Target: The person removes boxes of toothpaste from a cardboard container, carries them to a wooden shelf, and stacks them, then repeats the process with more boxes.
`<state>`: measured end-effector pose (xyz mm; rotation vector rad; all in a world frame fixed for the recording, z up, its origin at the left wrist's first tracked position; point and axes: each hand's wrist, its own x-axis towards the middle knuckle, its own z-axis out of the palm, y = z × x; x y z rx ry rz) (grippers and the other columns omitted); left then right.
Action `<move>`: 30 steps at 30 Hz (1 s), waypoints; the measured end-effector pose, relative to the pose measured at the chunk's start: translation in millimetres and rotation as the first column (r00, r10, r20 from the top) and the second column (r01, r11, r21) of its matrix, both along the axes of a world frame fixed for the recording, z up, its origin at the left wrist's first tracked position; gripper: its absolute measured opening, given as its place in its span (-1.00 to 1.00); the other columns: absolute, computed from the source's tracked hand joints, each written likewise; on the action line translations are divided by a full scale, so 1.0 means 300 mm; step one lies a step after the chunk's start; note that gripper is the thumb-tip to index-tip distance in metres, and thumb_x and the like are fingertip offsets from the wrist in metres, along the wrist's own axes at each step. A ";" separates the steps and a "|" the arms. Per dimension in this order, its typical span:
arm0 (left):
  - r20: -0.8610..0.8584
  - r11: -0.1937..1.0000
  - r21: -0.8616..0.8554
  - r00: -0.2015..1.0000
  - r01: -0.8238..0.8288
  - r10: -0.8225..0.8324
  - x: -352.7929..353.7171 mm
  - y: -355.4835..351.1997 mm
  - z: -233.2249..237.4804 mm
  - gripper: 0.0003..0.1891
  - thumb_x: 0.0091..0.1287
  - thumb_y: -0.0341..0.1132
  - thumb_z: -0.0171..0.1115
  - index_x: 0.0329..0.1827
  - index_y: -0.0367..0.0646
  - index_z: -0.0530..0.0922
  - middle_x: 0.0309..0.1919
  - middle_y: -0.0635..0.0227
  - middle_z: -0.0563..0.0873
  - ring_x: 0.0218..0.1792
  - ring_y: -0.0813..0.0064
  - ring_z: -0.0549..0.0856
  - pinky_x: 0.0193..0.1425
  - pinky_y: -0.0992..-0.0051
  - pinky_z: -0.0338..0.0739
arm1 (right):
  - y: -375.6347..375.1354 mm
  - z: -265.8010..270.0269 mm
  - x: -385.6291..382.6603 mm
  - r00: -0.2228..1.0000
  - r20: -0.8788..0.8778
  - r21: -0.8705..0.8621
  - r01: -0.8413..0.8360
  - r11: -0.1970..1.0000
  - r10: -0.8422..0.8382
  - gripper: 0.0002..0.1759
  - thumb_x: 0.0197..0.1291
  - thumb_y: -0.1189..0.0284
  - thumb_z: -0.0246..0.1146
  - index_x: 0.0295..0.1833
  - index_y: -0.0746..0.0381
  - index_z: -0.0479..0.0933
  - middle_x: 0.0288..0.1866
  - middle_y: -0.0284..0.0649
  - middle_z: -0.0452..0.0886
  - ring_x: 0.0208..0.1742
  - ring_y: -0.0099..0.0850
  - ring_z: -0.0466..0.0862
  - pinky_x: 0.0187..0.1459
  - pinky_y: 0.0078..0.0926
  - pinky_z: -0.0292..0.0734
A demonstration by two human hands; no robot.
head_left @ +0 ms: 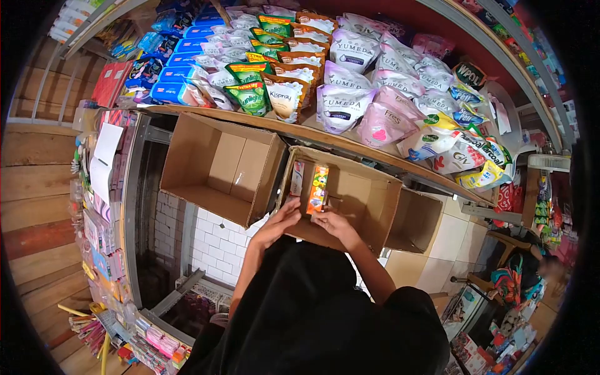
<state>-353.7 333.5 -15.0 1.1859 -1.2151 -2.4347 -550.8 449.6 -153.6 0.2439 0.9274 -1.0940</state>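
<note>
A cardboard box (369, 206) with its top open stands below the shelf, in front of me. In its left part is a slim orange carton (318, 187) with green and white print. My right hand (334, 226) has its fingers closed at the near end of this carton. Just to the left lies a narrow white and red carton (297, 179) along the box's side wall. My left hand (278, 224) is over the box's near left corner, below the white and red carton. Its fingers are stretched out and appear to hold nothing.
An open cardboard box (219, 169) stands on the left, and another box (414, 220) on the right. Above them, a wooden shelf (306, 130) bears rows of pouches, including white and purple pouches (344, 106). A goods rack (109, 200) is at far left.
</note>
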 end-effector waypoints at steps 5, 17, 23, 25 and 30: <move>0.090 0.997 -0.022 0.993 0.072 -0.070 -0.112 -0.014 -0.098 -0.42 0.41 -0.18 0.34 0.40 -0.23 0.39 0.21 0.28 0.61 0.21 0.54 0.56 0.32 0.50 0.42 | -0.015 0.257 0.014 0.994 -0.035 -0.134 -0.107 0.985 0.103 -0.41 0.17 0.68 0.37 0.29 0.28 0.35 0.04 -0.16 0.60 0.04 -0.36 0.67 0.14 -0.42 0.60; -0.019 0.983 0.102 0.987 -0.154 0.157 -0.007 -0.024 0.009 -0.64 0.45 -0.30 0.28 0.24 -0.21 0.51 0.02 0.45 0.72 0.06 0.66 0.65 0.19 0.60 0.48 | 0.025 -0.249 -0.010 0.523 -0.439 0.590 -0.446 0.673 0.731 -0.40 -0.04 0.28 0.60 0.13 0.17 0.55 -0.05 -0.32 0.67 -0.01 -0.46 0.66 0.06 -0.45 0.55; -0.019 0.968 0.158 0.979 -0.197 0.203 0.053 0.006 0.037 -0.61 0.45 -0.34 0.27 0.28 -0.24 0.47 0.07 0.42 0.70 0.10 0.63 0.65 0.22 0.59 0.49 | 0.000 -0.348 0.038 0.478 -0.446 0.657 -0.400 0.639 0.757 -0.43 0.00 0.33 0.57 0.14 0.16 0.55 -0.03 -0.32 0.68 0.03 -0.46 0.66 0.08 -0.46 0.54; -0.028 0.959 0.174 0.972 -0.224 0.232 0.048 0.012 0.067 -0.65 0.43 -0.32 0.30 0.21 -0.24 0.49 -0.01 0.45 0.69 0.03 0.66 0.63 0.11 0.63 0.48 | -0.002 -0.360 0.044 0.509 -0.448 0.645 -0.385 0.660 0.735 -0.44 0.01 0.34 0.57 0.14 0.16 0.55 -0.02 -0.32 0.68 0.04 -0.46 0.66 0.09 -0.46 0.53; -0.014 0.963 0.172 0.977 -0.209 0.215 0.050 0.007 0.077 -0.64 0.43 -0.33 0.30 0.22 -0.23 0.48 0.00 0.43 0.69 0.02 0.66 0.64 0.12 0.62 0.50 | 0.008 -0.334 0.032 0.629 -0.448 0.578 -0.339 0.742 0.636 -0.47 0.05 0.38 0.55 0.14 0.15 0.54 -0.01 -0.32 0.69 0.06 -0.47 0.65 0.10 -0.47 0.53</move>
